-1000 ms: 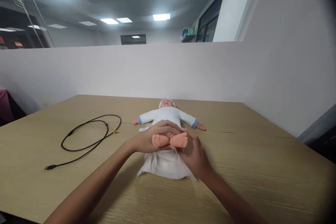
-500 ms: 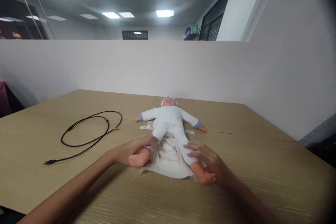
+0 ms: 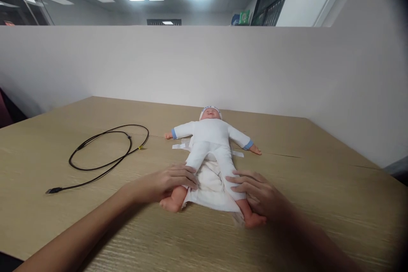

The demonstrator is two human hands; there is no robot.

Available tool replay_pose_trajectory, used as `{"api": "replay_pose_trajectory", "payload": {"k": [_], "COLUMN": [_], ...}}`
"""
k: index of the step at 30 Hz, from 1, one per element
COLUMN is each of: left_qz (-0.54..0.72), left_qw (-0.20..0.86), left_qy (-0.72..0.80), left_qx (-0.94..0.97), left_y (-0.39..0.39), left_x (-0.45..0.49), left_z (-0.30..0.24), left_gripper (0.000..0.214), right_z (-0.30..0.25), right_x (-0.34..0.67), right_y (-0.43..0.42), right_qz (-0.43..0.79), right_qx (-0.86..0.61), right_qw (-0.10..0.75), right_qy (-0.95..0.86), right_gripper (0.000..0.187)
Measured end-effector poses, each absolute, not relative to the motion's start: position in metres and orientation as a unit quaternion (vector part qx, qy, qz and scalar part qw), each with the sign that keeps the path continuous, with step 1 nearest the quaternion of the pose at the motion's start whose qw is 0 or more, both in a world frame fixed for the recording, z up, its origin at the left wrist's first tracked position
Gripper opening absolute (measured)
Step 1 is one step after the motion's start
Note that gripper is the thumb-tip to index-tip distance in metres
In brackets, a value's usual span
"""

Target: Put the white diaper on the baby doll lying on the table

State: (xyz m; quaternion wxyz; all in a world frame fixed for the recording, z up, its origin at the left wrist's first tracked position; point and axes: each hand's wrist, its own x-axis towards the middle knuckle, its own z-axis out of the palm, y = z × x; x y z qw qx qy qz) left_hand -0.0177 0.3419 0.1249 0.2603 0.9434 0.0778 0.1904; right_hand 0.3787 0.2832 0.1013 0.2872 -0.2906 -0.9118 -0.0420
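A baby doll (image 3: 212, 131) in a white suit with blue cuffs and a printed cap lies on its back, arms spread and legs apart. Beneath its hips and between its legs is an unfolded white diaper (image 3: 208, 178), whose tabs stick out at both sides of the waist. My left hand (image 3: 177, 180) grips the doll's leg on the left above the bare foot, fingers curled over it and thumb hidden. Around the other lower leg my right hand (image 3: 255, 189) is closed from the outer side, its fingertips on the white trouser leg.
A looped black cable (image 3: 111, 165) with a plug at its near end lies to the left on the wooden table (image 3: 153, 238). Behind the table stands a white low wall (image 3: 178, 68), with another wall at the right.
The camera view has tilted downward, so the wall's top edge sits higher. Both hands stay at the doll's legs, and the left foot's angle has shifted slightly.
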Motion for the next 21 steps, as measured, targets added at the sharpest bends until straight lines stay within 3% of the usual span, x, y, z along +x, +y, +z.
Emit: {"api": "replay_pose_trajectory", "payload": {"k": [5,12,14,16,18,21], "left_qz": [0.156,0.146,0.149,0.163,0.188,0.209], "left_qw": [0.324,0.381,0.349,0.309,0.280,0.272], "left_qy": [0.093,0.125,0.154,0.188,0.215,0.232], "left_qx": [0.928,0.904,0.912,0.918,0.917,0.910], "left_y": [0.341,0.330,0.324,0.317,0.310,0.306], "left_x": [-0.022,-0.024,-0.018,-0.011,-0.003,0.003], "left_z": [0.126,0.139,0.138,0.133,0.127,0.121], "left_gripper": [0.061,0.047,0.052,0.060,0.054,0.038], "right_z": [0.117,0.140,0.140,0.136,0.129,0.120], "right_x": [0.382,0.367,0.361,0.355,0.349,0.338], "right_y": [0.280,0.256,0.250,0.245,0.242,0.239], "right_qz": [0.051,0.092,0.073,0.038,-0.001,-0.043], "right_qx": [-0.309,-0.363,-0.374,-0.374,-0.384,-0.402], "right_qw": [0.278,0.210,0.180,0.166,0.168,0.178], "right_qy": [-0.908,-0.903,-0.907,-0.912,-0.908,-0.897], "right_gripper": [0.031,0.030,0.037,0.058,0.066,0.039]}}
